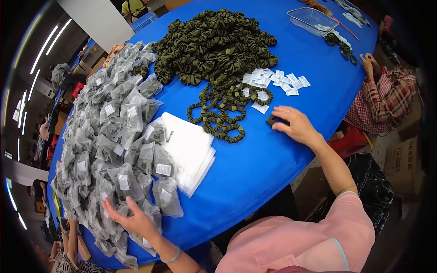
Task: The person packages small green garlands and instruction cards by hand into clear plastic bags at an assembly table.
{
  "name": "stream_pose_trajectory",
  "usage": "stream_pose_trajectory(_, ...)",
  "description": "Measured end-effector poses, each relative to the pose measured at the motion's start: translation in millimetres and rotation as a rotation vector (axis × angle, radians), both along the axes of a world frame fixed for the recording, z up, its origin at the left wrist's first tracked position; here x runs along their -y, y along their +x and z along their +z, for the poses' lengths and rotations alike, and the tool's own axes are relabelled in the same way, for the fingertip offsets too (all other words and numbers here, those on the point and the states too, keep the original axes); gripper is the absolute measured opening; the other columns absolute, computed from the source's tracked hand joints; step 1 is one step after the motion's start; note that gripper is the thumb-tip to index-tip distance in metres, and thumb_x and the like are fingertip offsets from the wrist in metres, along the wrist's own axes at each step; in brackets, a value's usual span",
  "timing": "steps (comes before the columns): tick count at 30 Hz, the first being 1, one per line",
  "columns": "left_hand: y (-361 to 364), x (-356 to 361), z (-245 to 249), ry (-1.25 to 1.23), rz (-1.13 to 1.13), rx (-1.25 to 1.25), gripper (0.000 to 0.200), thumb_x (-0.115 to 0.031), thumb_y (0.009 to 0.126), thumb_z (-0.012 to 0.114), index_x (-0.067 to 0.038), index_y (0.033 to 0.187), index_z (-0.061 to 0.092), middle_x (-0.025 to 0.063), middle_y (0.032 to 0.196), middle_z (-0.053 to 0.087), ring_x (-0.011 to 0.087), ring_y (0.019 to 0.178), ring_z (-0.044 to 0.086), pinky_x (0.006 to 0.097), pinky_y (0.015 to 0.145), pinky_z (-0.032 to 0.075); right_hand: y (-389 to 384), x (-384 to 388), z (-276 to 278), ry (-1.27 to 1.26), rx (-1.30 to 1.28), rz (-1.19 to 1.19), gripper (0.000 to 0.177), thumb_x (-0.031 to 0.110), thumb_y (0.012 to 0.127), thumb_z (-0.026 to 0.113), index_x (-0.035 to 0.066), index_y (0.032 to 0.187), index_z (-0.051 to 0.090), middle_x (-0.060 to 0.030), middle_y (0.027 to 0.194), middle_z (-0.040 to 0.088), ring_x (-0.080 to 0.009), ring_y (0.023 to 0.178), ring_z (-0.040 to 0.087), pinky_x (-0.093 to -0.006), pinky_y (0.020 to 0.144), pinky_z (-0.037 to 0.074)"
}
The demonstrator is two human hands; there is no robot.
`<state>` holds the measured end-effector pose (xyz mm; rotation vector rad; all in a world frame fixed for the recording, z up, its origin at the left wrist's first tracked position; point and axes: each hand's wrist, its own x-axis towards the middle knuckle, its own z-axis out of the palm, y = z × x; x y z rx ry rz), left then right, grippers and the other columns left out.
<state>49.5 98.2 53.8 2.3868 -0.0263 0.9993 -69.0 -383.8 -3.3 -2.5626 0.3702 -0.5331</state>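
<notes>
My left hand [133,220] has its fingers spread over the near part of a large heap of clear bags [123,179], each holding something dark and a white label. Nothing shows in its grip. On the right, my right hand [296,123] curls its thumb and fingers around a small dark green scrunchie [271,120], mostly hidden by the fingers. Loose thin scrunchies [222,119] lie to its left, beside small white label packets [291,82]. Between the hands rests a stack of flat, frosted plastic bags [184,148] with dark print.
Behind the loose rings rises a big pile of dark green scrunchies [218,48] on the blue table cover [246,182]. A clear plastic basket [314,22] stands at the far right. Another person in a checked sleeve [387,98] sits at the right edge; a cardboard box [403,159] is on the floor.
</notes>
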Motion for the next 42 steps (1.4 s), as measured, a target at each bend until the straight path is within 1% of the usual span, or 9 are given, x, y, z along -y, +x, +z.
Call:
stream_pose_trajectory(4,-30,54,-12,-0.112,-0.167,-0.084,0.058,-0.007,0.088,0.061,-0.003,0.142,0.04,0.0184,0.15,0.035,0.034,0.139,0.034,0.0464,0.116,0.026,38,57,-27,0.018,0.162,-0.231,0.033,0.012,0.085,0.065,0.002,0.117,0.065,-0.014,0.116,0.066,-0.0289,0.104,0.064,-0.0364,0.09,0.049)
stream_pose_trajectory(6,-39,74,-25,-0.104,-0.383,-0.151,0.059,-0.006,0.086,0.063,-0.001,0.14,0.041,0.0198,0.149,0.035,0.035,0.138,0.035,0.0464,0.116,0.026,65,91,-47,-0.273,0.289,-0.307,0.032,0.008,0.086,0.061,0.001,0.117,0.066,-0.015,0.116,0.067,-0.0299,0.1,0.065,-0.0376,0.085,0.051)
stream_pose_trajectory(8,-51,95,-34,-0.059,-0.474,-0.185,0.06,-0.005,0.084,0.064,0.0,0.139,0.042,0.0209,0.148,0.036,0.0369,0.137,0.035,0.047,0.114,0.027,76,110,-54,-0.102,-0.094,-0.34,0.035,0.005,0.085,0.057,0.003,0.118,0.066,-0.015,0.117,0.067,-0.0304,0.101,0.066,-0.037,0.084,0.052)
stream_pose_trajectory(13,-67,124,-46,-0.12,-0.623,-0.272,0.059,-0.004,0.083,0.065,0.0,0.138,0.043,0.0214,0.147,0.037,0.0391,0.136,0.036,0.048,0.113,0.029,60,69,-18,-0.053,0.097,-0.302,0.033,0.006,0.085,0.058,0.004,0.117,0.067,-0.0134,0.117,0.068,-0.0301,0.102,0.066,-0.0352,0.087,0.052)
stream_pose_trajectory(16,-66,127,-54,-0.139,-0.649,-0.314,0.059,-0.005,0.084,0.065,0.0,0.138,0.043,0.0215,0.146,0.038,0.0378,0.135,0.037,0.0475,0.112,0.03,17,3,2,-0.093,0.283,-0.076,0.033,0.006,0.087,0.059,0.006,0.119,0.067,-0.0115,0.117,0.068,-0.0293,0.105,0.066,-0.0349,0.091,0.052)
stream_pose_trajectory(18,-66,129,-57,-0.138,-0.655,-0.323,0.059,-0.005,0.084,0.065,0.0,0.138,0.043,0.0214,0.145,0.039,0.0375,0.134,0.037,0.0472,0.112,0.03,-2,-16,-22,-0.35,0.177,0.084,0.038,0.009,0.09,0.061,0.006,0.127,0.06,-0.0139,0.129,0.062,-0.0295,0.115,0.062,-0.0349,0.094,0.051)
stream_pose_trajectory(23,-59,130,-57,-0.116,-0.664,-0.33,0.058,-0.006,0.084,0.065,0.0,0.137,0.044,0.0211,0.142,0.043,0.0366,0.132,0.039,0.0463,0.111,0.032,-13,-37,-41,-0.458,-0.008,0.093,0.048,0.011,0.09,0.062,0.0,0.135,0.049,-0.0202,0.145,0.044,-0.0331,0.131,0.048,-0.0368,0.099,0.049)
stream_pose_trajectory(36,6,132,-84,0.228,-0.673,-0.359,0.043,-0.012,0.083,0.068,0.004,0.121,0.058,0.0237,0.126,0.056,0.0389,0.122,0.049,0.0458,0.103,0.041,6,-37,-43,-0.561,-0.102,0.003,0.042,0.011,0.092,0.058,0.001,0.132,0.05,-0.0205,0.138,0.052,-0.0328,0.124,0.054,-0.0355,0.09,0.054)
stream_pose_trajectory(42,9,132,-94,0.202,-0.689,-0.178,0.034,-0.011,0.077,0.068,0.001,0.107,0.061,0.0196,0.112,0.061,0.037,0.107,0.056,0.0438,0.094,0.047,4,-53,-27,-0.431,-0.204,-0.037,0.049,0.004,0.089,0.053,0.001,0.138,0.046,-0.0198,0.141,0.05,-0.0358,0.125,0.052,-0.0393,0.101,0.046)
